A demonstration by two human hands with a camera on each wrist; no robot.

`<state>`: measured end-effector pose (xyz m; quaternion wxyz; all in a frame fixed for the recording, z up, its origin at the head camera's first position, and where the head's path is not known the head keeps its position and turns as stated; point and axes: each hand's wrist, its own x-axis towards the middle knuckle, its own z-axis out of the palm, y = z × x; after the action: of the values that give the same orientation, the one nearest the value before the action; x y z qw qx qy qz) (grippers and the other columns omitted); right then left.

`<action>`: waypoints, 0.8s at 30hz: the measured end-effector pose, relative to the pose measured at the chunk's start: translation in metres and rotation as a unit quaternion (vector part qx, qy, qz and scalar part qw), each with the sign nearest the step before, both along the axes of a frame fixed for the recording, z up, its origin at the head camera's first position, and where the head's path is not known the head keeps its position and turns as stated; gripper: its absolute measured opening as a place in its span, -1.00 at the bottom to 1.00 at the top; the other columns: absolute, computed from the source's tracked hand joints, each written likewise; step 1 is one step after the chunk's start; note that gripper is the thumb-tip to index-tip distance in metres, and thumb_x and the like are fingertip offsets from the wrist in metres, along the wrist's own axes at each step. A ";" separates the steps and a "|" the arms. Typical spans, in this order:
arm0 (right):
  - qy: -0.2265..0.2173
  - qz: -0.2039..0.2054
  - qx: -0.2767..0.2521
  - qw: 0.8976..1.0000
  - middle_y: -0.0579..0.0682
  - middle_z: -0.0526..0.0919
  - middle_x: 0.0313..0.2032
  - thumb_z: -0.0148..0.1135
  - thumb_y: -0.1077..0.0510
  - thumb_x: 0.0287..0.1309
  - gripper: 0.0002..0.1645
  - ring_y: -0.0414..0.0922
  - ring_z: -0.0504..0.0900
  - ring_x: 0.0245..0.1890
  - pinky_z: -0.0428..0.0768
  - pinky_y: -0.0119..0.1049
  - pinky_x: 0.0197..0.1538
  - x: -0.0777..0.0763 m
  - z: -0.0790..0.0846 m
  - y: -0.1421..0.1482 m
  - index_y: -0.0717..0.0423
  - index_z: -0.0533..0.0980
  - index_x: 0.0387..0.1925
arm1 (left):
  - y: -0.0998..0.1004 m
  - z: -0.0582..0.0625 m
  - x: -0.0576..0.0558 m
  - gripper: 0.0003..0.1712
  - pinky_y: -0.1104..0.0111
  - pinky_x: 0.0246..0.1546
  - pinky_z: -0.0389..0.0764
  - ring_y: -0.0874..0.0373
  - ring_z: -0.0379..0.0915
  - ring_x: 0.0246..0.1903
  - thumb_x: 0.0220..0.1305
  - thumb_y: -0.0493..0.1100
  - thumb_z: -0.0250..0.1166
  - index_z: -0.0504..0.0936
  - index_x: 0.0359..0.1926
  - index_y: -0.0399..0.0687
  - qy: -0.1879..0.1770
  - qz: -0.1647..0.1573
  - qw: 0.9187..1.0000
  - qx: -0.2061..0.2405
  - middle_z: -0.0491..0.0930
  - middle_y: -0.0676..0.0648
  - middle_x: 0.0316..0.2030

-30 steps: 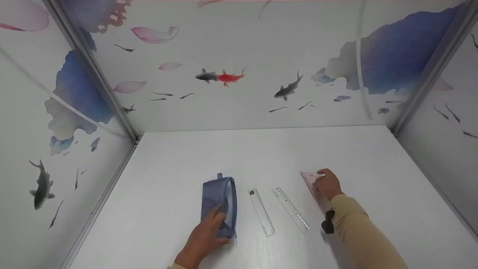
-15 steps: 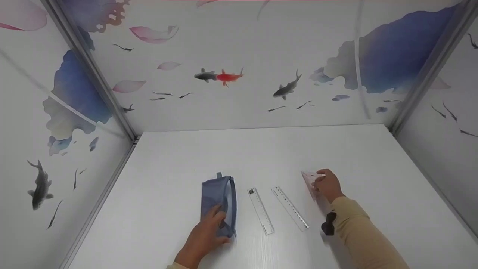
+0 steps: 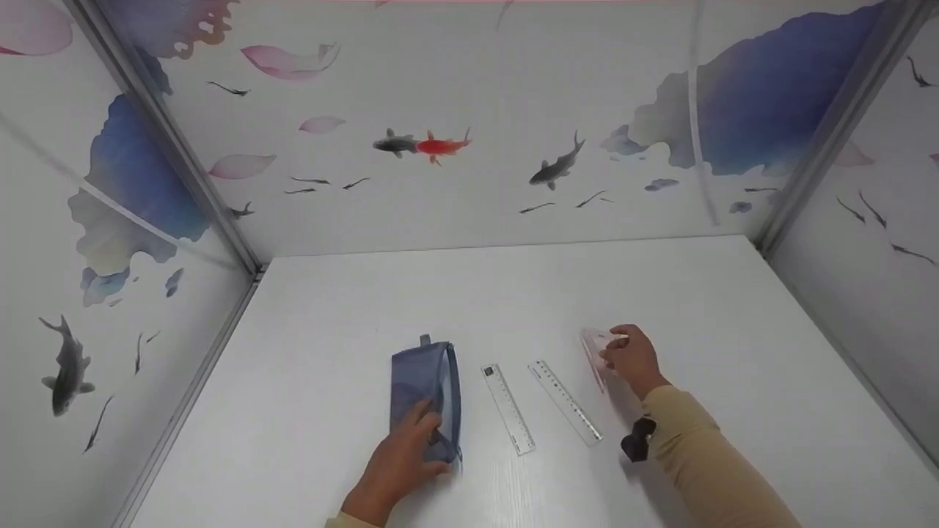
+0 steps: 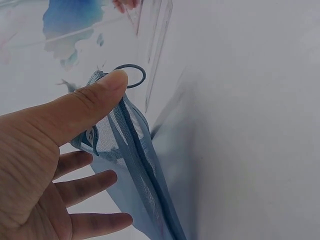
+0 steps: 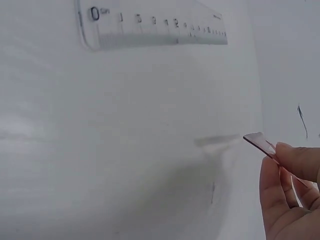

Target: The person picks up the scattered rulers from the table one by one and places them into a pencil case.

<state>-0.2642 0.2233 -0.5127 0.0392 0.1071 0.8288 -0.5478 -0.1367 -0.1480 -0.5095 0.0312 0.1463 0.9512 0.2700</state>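
Note:
A blue-grey zippered mesh pencil case (image 3: 414, 374) lies on the white table, its opening facing right. My left hand (image 3: 396, 458) grips its near end; in the left wrist view the thumb (image 4: 97, 100) presses by the cord loop while the index finger is hidden. At the right, my right hand (image 3: 637, 359) pinches a clear pinkish set square (image 3: 591, 348) between thumb and fingers. The right wrist view shows the set square (image 5: 257, 141) tilted, above a shadow on the tabletop. Between the hands lie two clear rulers, the left one (image 3: 508, 411) and the right one (image 3: 565, 402).
White panels painted with fish and petals enclose the table (image 3: 352, 293) at the back (image 3: 484, 213) and on both sides. The rulers lie side by side, slanted, a small gap between them. A dark object (image 3: 637, 440) is strapped at the right wrist.
The set square has gone from lying nearly flat to a steeper tilt in my right hand. My left hand keeps its hold on the pencil case. The head view has shifted slightly.

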 end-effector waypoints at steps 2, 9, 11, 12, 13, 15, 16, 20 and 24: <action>0.001 -0.003 -0.002 1.000 0.18 0.48 -0.15 0.16 0.37 0.23 -0.42 -0.05 0.57 -0.25 0.60 -0.29 -0.20 0.000 0.001 -0.002 0.35 0.23 0.25 | 0.000 0.000 0.000 -0.32 0.03 -0.14 0.61 -0.26 0.41 0.16 -0.16 -0.07 0.58 0.45 0.00 -0.02 0.001 0.000 1.000 0.000 0.25 -0.31 0.34; 0.012 -0.024 -0.043 0.999 0.18 0.47 -0.18 0.19 0.40 0.18 -0.41 -0.11 0.55 -0.30 0.62 -0.35 -0.23 0.008 0.000 -0.010 0.38 0.23 0.22 | 0.000 0.002 0.001 -0.35 0.01 -0.13 0.60 -0.29 0.41 0.14 -0.14 -0.09 0.58 0.43 -0.03 -0.01 -0.002 -0.001 1.000 0.006 0.25 -0.32 0.34; 0.006 -0.026 -0.045 0.999 0.18 0.47 -0.15 0.19 0.38 0.20 -0.40 -0.10 0.55 -0.27 0.62 -0.34 -0.19 0.010 0.000 -0.011 0.37 0.22 0.24 | 0.000 0.002 0.000 -0.34 0.00 -0.10 0.59 -0.28 0.40 0.15 -0.14 -0.09 0.58 0.44 -0.02 -0.01 -0.003 0.000 1.000 0.006 0.25 -0.32 0.34; 0.004 -0.028 -0.047 0.999 0.19 0.46 -0.14 0.18 0.37 0.20 -0.40 -0.08 0.55 -0.25 0.62 -0.33 -0.17 0.011 0.000 -0.012 0.37 0.22 0.24 | 0.000 0.002 0.000 -0.34 0.00 -0.09 0.59 -0.28 0.41 0.15 -0.14 -0.09 0.58 0.44 -0.01 -0.01 -0.001 0.001 1.000 0.007 0.25 -0.32 0.34; 0.002 -0.030 -0.050 0.998 0.19 0.46 -0.13 0.19 0.37 0.20 -0.39 -0.07 0.55 -0.23 0.63 -0.32 -0.15 0.012 0.001 -0.013 0.36 0.22 0.25 | 0.000 0.002 0.000 -0.34 0.00 -0.08 0.59 -0.27 0.41 0.15 -0.14 -0.09 0.58 0.45 -0.01 -0.01 0.001 0.002 1.000 0.007 0.25 -0.32 0.33; -0.002 -0.035 -0.057 0.998 0.19 0.46 -0.12 0.19 0.36 0.21 -0.39 -0.06 0.56 -0.21 0.63 -0.31 -0.13 0.013 0.003 -0.015 0.35 0.22 0.25 | 0.000 0.002 -0.001 -0.33 0.00 -0.07 0.59 -0.26 0.43 0.14 -0.15 -0.09 0.59 0.46 -0.01 -0.01 0.008 0.003 1.000 0.006 0.26 -0.32 0.33; -0.004 -0.036 -0.061 0.997 0.19 0.46 -0.12 0.18 0.36 0.21 -0.39 -0.06 0.56 -0.20 0.63 -0.31 -0.12 0.013 0.003 -0.017 0.35 0.21 0.26 | 0.000 0.003 -0.001 -0.33 0.01 -0.07 0.59 -0.25 0.44 0.12 -0.16 -0.09 0.59 0.46 0.00 -0.02 0.012 0.004 1.000 0.006 0.27 -0.32 0.33; -0.008 -0.040 -0.070 0.997 0.17 0.46 -0.13 0.17 0.36 0.23 -0.39 -0.06 0.57 -0.17 0.63 -0.31 -0.11 0.016 0.009 -0.024 0.34 0.21 0.27 | -0.001 0.002 0.000 -0.31 0.02 -0.08 0.60 -0.25 0.46 0.10 -0.17 -0.09 0.59 0.46 0.01 -0.03 0.024 0.006 1.000 0.007 0.27 -0.31 0.33; -0.007 -0.040 -0.076 0.996 0.17 0.45 -0.13 0.17 0.37 0.23 -0.39 -0.05 0.57 -0.15 0.63 -0.30 -0.10 0.020 0.013 -0.030 0.35 0.21 0.27 | -0.002 0.001 0.001 -0.31 0.03 -0.09 0.61 -0.24 0.45 0.10 -0.16 -0.10 0.59 0.46 0.01 -0.05 0.029 0.003 1.000 0.012 0.27 -0.31 0.33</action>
<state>-0.2441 0.1931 -0.5001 0.0314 0.1408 0.7796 -0.6095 -0.1358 -0.1504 -0.5087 0.0015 0.1512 0.9488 0.2772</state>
